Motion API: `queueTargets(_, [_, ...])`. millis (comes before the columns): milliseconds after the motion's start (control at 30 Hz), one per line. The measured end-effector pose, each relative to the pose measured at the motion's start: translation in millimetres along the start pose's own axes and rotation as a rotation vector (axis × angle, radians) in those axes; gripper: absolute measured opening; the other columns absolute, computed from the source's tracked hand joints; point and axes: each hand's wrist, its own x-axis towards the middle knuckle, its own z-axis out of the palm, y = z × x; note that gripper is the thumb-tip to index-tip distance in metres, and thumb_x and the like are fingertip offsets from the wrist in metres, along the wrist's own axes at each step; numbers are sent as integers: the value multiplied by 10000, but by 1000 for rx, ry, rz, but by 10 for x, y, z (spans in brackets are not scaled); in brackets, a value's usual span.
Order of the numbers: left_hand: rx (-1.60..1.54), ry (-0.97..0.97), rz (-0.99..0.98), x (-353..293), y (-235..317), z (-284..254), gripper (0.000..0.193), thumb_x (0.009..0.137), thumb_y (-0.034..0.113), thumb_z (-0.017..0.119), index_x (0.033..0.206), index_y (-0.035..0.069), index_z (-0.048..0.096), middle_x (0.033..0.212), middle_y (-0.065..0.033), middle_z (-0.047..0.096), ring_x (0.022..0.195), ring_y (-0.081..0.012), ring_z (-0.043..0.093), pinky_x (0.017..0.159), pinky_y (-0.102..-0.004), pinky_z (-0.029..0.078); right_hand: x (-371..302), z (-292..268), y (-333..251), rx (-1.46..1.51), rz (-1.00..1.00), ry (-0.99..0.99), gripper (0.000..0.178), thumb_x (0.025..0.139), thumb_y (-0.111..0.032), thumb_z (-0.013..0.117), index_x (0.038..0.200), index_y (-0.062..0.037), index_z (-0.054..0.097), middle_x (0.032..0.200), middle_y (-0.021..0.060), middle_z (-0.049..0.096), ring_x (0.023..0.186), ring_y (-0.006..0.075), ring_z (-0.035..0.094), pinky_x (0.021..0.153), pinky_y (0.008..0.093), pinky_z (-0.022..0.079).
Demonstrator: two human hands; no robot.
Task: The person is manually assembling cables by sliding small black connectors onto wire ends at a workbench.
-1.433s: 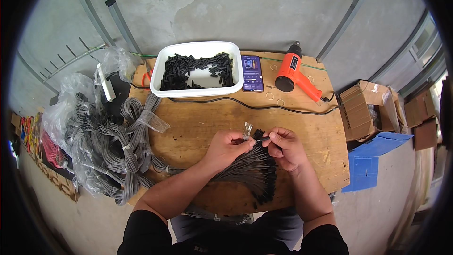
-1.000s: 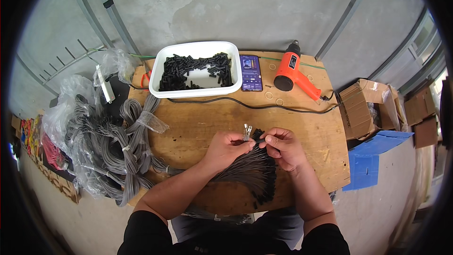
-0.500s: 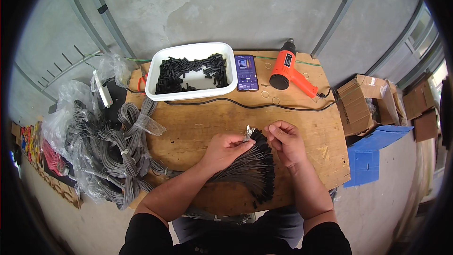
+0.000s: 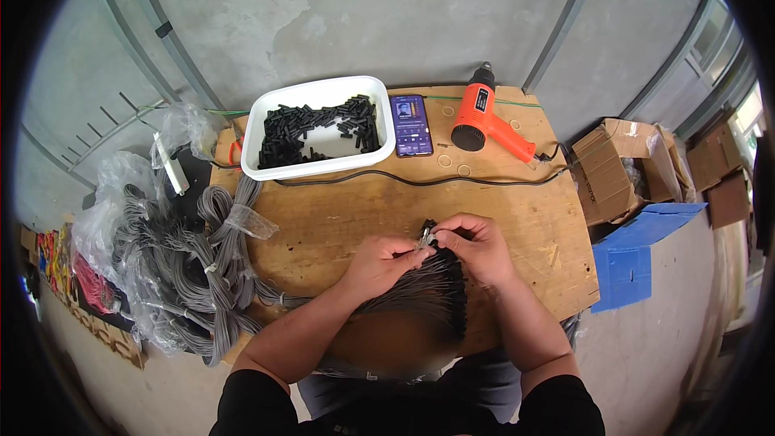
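Over the near middle of a wooden table (image 4: 347, 210), my left hand (image 4: 379, 262) pinches the metal-tipped end of a grey wire (image 4: 423, 237). My right hand (image 4: 478, 246) meets it there, fingers closed on a small black tube piece (image 4: 429, 227) at that wire end. Under both hands a fan of grey wires with black tube ends (image 4: 432, 291) lies across the table's front edge. Farther back stands a white tub (image 4: 319, 163) holding several short black tube pieces.
A phone (image 4: 411, 124) with a lit screen and an orange heat gun (image 4: 483, 115) lie at the back; its black cord (image 4: 420, 180) runs across the table. Bundles of grey cable in plastic bags (image 4: 173, 266) hang off the left. Open cardboard boxes (image 4: 617, 165) and a blue sheet stand right.
The view has shifted slightly. Both hands stay together at the wire end, with my right hand's fingers working the black piece at the tip.
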Motion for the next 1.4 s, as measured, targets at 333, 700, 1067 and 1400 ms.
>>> queueTargets(333, [-469,123,-194,-12,-12,10,193,942,73,663,1096,-41,689,865,-61,694,746,-90,632,694,-221,523,-20,35,-21,-166,-75,-7,71,915,-8,678,974,21,705,888,32,702,796,62,617,733,215,509])
queueTargets(700, [-486,142,-196,-13,-12,12,148,930,44,667,1030,-62,689,847,-77,698,722,-85,623,670,-214,511,0,19,-27,-81,-8,-16,57,905,5,684,947,19,719,887,50,713,817,80,636,753,232,520])
queueTargets(1067, [-411,191,-207,10,30,10,118,920,61,675,968,-46,688,790,-18,670,692,-52,591,625,-199,476,182,-300,43,643,204,151,106,934,2,554,1038,12,577,1042,137,632,824,185,613,738,218,508])
queueTargets(1400, [-426,217,-212,4,11,-8,127,914,84,692,958,-35,689,782,-26,664,679,-60,582,625,-206,470,161,-161,-30,599,237,188,125,1002,-43,517,1098,-6,588,945,115,670,713,155,602,584,217,474])
